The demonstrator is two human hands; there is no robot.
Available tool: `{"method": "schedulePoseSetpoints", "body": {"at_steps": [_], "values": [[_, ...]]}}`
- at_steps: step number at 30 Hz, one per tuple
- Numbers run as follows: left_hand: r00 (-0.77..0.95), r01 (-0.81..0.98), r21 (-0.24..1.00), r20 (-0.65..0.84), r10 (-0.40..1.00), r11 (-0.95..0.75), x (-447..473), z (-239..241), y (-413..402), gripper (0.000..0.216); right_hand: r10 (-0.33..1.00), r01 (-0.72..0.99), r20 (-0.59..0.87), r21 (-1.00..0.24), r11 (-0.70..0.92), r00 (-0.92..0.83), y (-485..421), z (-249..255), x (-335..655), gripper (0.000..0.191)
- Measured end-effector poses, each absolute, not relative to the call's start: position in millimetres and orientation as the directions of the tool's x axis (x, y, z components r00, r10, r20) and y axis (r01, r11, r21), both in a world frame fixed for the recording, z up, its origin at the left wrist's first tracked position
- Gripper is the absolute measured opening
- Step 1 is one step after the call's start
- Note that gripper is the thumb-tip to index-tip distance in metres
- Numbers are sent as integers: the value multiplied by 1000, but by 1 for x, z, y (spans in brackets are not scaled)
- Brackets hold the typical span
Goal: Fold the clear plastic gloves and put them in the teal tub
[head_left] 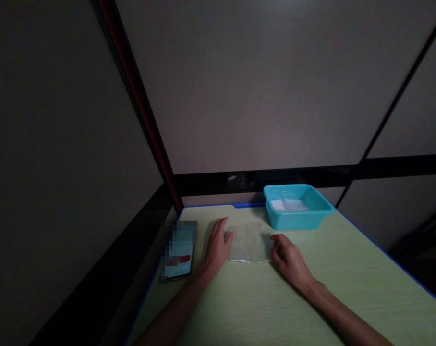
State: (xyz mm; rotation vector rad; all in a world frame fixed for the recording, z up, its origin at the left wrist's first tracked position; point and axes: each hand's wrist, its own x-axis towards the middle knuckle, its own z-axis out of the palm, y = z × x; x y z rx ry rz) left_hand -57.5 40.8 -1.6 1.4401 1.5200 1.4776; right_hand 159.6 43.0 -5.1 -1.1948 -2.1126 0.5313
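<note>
A clear plastic bag (249, 244) lies flat on the pale table between my two hands. At its left edge rests my left hand (219, 245), fingers stretched forward and thumb apart, holding nothing. My right hand (290, 259) is at the bag's right edge with its fingers loosely curled and thumb apart from them. Its fingertips are beside the bag's side; whether they touch it is hard to make out. No object shows in the right hand.
A turquoise plastic basin (299, 220) with white sheets (289, 205) inside stands at the back right. Left of my left hand lies a phone (182, 250), partly blurred out. The blue-edged table (347, 269) meets wall panels (261, 96) behind and at the left.
</note>
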Motion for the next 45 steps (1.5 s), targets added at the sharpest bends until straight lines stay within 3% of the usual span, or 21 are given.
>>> {"method": "schedulePoseSetpoints", "body": {"at_steps": [3, 6, 9, 19, 26, 30, 35, 45], "values": [[-148, 369, 905, 283, 948, -212, -57, 1, 17, 28, 781, 632, 371, -459, 625, -503, 35, -1, 156, 32], [111, 606, 749, 254, 961, -268, -52, -4, -9, 43, 707, 648, 339, -286, 706, -620, 29, -7, 152, 49], [276, 709, 608, 226, 934, -357, -48, -10, -26, 58, 674, 648, 284, -192, 737, -682, 28, -18, 151, 60], [371, 827, 378, 190, 909, -416, -57, -11, -27, 65, 679, 674, 266, -124, 728, -684, 28, -27, 154, 68], [312, 925, 165, 182, 933, -342, -56, -19, -27, 70, 698, 699, 297, -121, 705, -652, 27, -31, 157, 69], [284, 928, 165, 260, 923, -333, -56, -18, -26, 71, 662, 653, 294, -144, 744, -689, 31, -15, 169, 60], [215, 926, 226, 342, 915, -303, -56, -14, -24, 39, 599, 597, 297, -110, 795, -743, 39, 2, 184, 20], [200, 908, 282, 360, 911, -310, -53, -10, -23, 33, 513, 562, 309, 93, 822, -801, 44, -12, 178, 21]]}}
